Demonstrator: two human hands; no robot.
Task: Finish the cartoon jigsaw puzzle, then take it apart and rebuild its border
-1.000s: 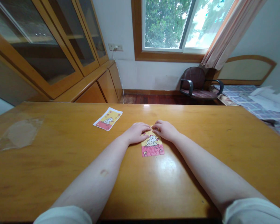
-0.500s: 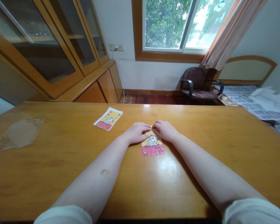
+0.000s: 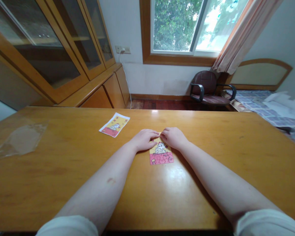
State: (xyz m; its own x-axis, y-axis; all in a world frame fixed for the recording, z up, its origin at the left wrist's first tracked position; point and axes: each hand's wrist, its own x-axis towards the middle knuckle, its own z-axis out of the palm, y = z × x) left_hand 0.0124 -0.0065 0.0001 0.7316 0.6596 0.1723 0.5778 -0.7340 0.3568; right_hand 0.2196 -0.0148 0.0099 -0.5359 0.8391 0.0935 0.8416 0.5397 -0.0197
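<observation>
A: What am I getting from the head camera?

B: I'm seeing hardly any change over the last second. The left hand and right hand are staying at the upper part of the puzzle, which is lying flat on the table between the fingers and extending below them.

A: How are the fingers standing?

B: The left thumb is resting on the puzzle, spread apart from its fingers. The right fingers are curling at the top edge; I can't tell whether they're pinching a piece.

A: So what am I taking from that?

B: I'm judging that they're working at that same spot, without moving on. Beyond the left fingers, to their left, a picture card is lying untouched.
</observation>
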